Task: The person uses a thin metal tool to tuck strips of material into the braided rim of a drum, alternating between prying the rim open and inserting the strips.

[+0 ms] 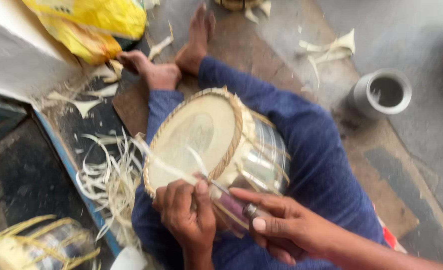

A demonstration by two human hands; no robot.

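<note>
A shiny metal drum (261,155) with a pale skin head (194,137) and a braided rim lies tilted in my lap, between my blue trouser legs. My left hand (186,212) pinches a pale strip of lacing (161,162) at the rim's near edge. My right hand (286,227) grips a slim metal tool with a dark handle (234,197), its tip at the rim beside my left thumb. The picture is blurred.
Loose pale strips (106,180) lie at my left knee. A second laced metal drum (36,245) sits at the lower left. A grey metal cup (384,92) stands on the floor at the right. Yellow bags (94,25) lie at the top left beside my bare feet (154,72).
</note>
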